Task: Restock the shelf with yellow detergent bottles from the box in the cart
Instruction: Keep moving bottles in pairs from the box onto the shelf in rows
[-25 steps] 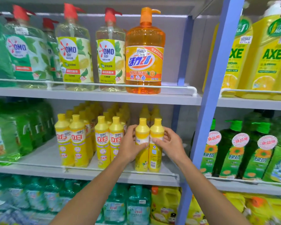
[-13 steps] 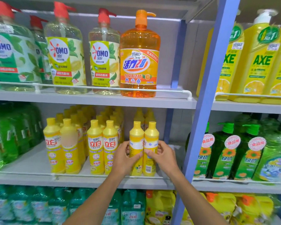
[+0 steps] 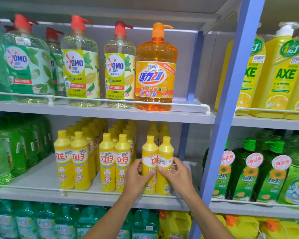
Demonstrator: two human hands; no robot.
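Note:
Two yellow detergent bottles stand side by side at the front right of the middle shelf (image 3: pixel 41 180). My left hand (image 3: pixel 136 178) grips the left bottle (image 3: pixel 149 152) around its lower body. My right hand (image 3: pixel 177 175) grips the right bottle (image 3: pixel 166 152) the same way. Both bottles are upright and touch each other. Further rows of the same yellow bottles (image 3: pixel 93 161) fill the shelf to the left. The box and cart are out of view.
A white wire rail (image 3: pixel 33 187) runs along the shelf front. Large pump bottles (image 3: pixel 155 69) stand on the shelf above. A blue upright post (image 3: pixel 231 100) borders the bay on the right, with green bottles (image 3: pixel 245 169) beyond it.
My hands have slid lower on the two bottles, which have turned so their front labels partly show. The camera has moved closer and tilted slightly.

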